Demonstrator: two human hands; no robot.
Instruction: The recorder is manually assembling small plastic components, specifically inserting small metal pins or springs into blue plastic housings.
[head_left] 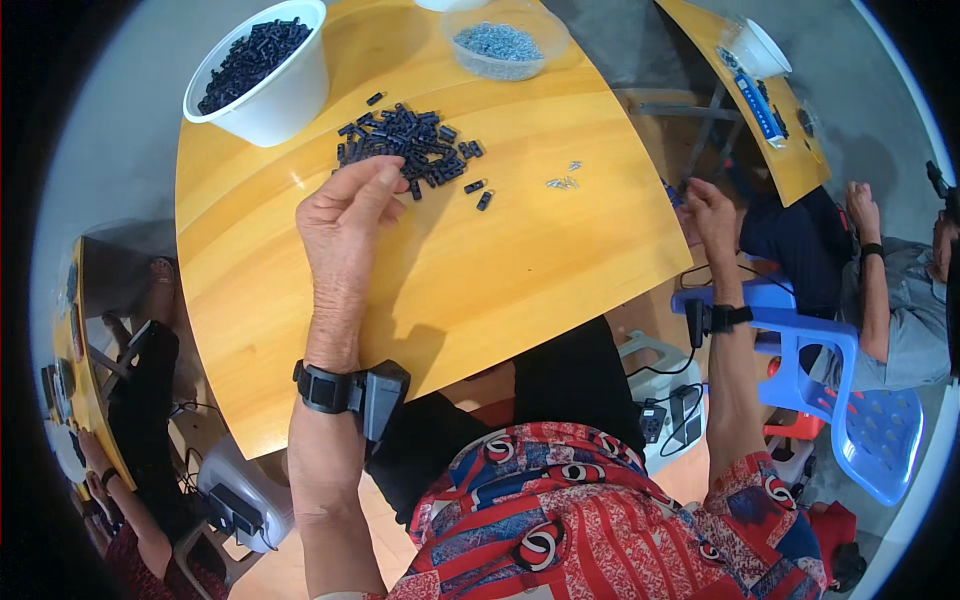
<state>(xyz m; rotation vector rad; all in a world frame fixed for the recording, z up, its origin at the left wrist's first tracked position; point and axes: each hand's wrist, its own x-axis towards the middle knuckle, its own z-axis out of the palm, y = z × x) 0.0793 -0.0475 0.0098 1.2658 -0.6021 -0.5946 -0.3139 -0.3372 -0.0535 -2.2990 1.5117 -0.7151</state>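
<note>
Small black plastic pieces, several with thin metal loops, lie in a loose pile [425,140] on the yellow table [480,290]. At the pile's near left edge is my left hand [352,205], thumb and fingers pinched together; what sits between the tips is too small to make out. My right hand [712,215] is raised just past the table's right edge, its fingers also closed in a pinch. Something dark shows at those fingertips, but I cannot tell what it is. Tiny silver metal pieces [563,183] are scattered right of the pile.
A white tub [300,100] of black pieces stands at the far left. A clear bowl [545,45] of small silver parts sits at the back. Beyond the right edge are a blue plastic chair [845,370], another table [800,170] and a seated person [910,300].
</note>
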